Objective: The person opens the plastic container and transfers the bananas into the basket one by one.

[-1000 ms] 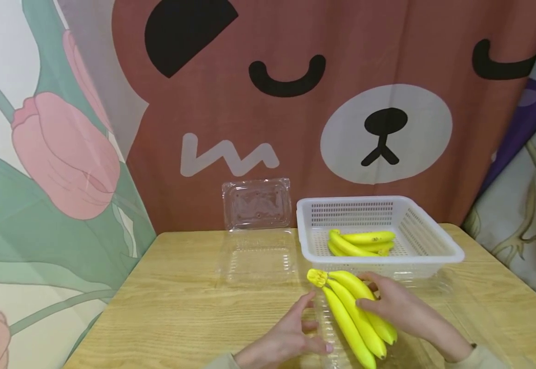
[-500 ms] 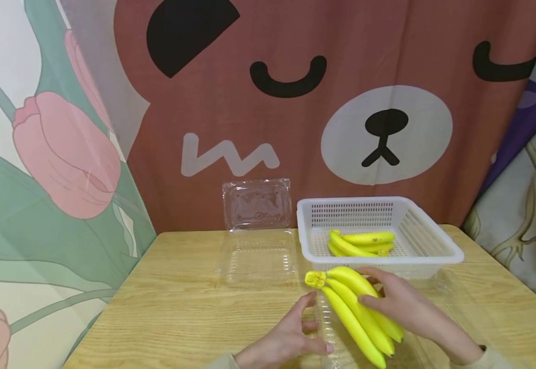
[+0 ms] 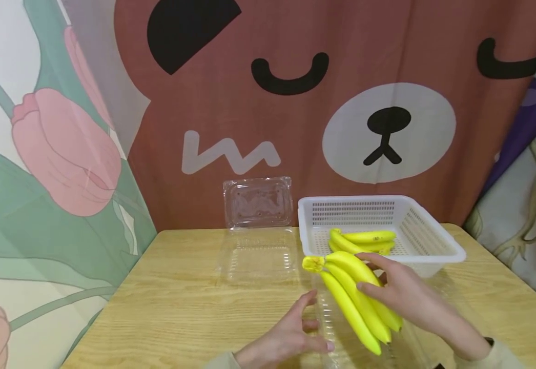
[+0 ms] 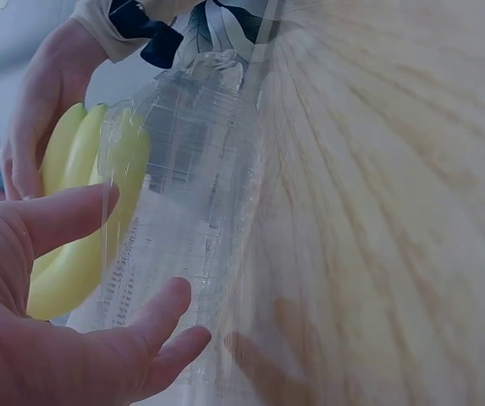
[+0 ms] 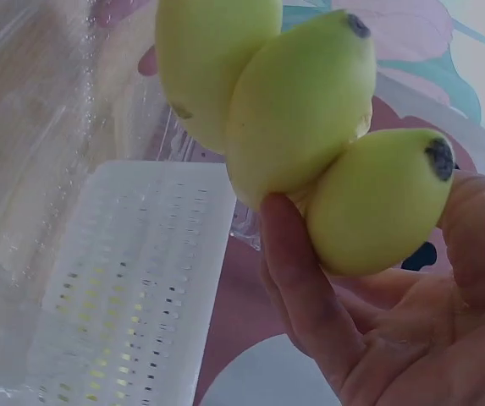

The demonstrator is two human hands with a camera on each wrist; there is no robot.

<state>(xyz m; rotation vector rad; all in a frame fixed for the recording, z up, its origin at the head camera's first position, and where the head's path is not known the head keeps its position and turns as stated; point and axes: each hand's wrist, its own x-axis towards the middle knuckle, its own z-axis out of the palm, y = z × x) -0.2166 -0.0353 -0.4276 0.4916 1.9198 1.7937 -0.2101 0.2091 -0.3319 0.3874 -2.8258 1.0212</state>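
Note:
My right hand grips a bunch of yellow bananas from the right side, thumb on top and fingers behind. The bunch is held in the air with its stem end pointing left, above a clear plastic container. In the right wrist view, dark-tipped bananas rest against the fingers. My left hand is at the container's left side, fingers spread and loosely bent. The left wrist view has its fingertips close beside the clear wall, one overlapping the rim.
Behind, a white perforated basket holds more bananas. To its left stands another clear container, its lid raised against the printed curtain. Everything stands on a wooden table.
My right hand has raised the banana bunch and moved it slightly away from me, so its top now overlaps the basket's front edge. My left hand has stayed in place.

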